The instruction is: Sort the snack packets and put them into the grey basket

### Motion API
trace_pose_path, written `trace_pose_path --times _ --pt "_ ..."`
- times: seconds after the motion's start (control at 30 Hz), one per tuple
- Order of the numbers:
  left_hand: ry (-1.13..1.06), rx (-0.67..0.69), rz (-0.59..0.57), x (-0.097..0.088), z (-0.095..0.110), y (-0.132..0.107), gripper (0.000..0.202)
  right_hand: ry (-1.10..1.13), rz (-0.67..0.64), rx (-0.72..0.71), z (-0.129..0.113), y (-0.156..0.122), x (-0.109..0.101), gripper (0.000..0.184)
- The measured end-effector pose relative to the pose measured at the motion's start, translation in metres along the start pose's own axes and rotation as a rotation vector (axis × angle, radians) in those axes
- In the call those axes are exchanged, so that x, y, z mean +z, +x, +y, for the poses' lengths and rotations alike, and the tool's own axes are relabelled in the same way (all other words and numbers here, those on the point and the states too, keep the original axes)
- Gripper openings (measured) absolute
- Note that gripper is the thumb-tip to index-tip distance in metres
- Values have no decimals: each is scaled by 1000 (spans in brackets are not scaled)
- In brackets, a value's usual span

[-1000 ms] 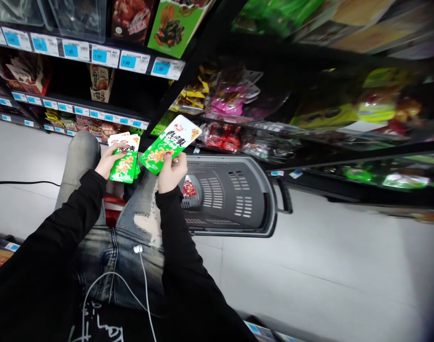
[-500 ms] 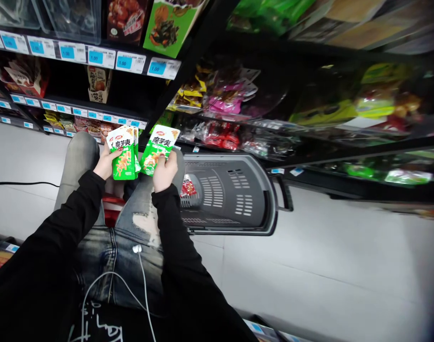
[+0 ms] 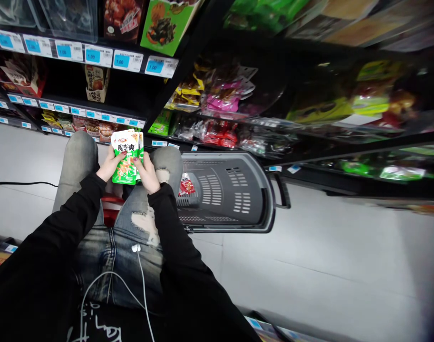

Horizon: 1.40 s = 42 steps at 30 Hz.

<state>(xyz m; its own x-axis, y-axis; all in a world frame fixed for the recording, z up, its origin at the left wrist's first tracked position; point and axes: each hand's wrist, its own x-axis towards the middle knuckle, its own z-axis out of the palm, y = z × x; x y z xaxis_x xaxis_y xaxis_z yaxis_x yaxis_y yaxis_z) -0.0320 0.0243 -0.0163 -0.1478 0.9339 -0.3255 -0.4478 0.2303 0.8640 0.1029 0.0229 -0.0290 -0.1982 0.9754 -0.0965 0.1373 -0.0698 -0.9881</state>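
A small stack of green and white snack packets (image 3: 126,164) is held upright between my knees, printed fronts toward me. My left hand (image 3: 110,165) grips the stack's left side, thumb across the front. From the right, my right hand (image 3: 148,175) closes on the same packets, its thumb on the front edge. How many packets lie behind the front one is hidden. Right of my knee stands a grey shopping basket (image 3: 224,190) with a red packet (image 3: 186,184) inside.
Dark store shelves with price tags (image 3: 127,60) run across the top. Bagged snacks (image 3: 220,133) fill the right-hand shelves. A white earphone cable (image 3: 141,275) hangs over my lap. Pale floor tiles (image 3: 309,256) lie to the right, and a black cable (image 3: 24,183) to the left.
My right hand has moved left, bringing its separate packet onto the stack in my left hand. Both hands now hold the packets together. The basket has stayed in place.
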Motion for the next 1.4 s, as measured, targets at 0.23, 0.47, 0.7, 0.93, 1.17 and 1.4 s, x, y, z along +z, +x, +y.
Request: trace_pose_path --times 0.23,0.47,0.7,0.93,1.17,1.4 --pt "5 91 -99 5 7 -7 46 29 0 56 4 1 10 66" --pt "-186 -196 -212 1 11 -8 60 83 -5 19 5 2 8 49" --pt "-90 -96 -185 0 10 -6 58 -52 127 -44 3 5 5 59" --pt "-50 -39 -137 0 9 -5 64 -21 248 -42 0 7 -2 45" --pt "-66 -32 -83 -4 11 -2 72 -100 705 -46 5 12 -20 25" --pt "-69 24 -71 -6 5 3 71 -647 615 -247 -21 -12 -9 29"
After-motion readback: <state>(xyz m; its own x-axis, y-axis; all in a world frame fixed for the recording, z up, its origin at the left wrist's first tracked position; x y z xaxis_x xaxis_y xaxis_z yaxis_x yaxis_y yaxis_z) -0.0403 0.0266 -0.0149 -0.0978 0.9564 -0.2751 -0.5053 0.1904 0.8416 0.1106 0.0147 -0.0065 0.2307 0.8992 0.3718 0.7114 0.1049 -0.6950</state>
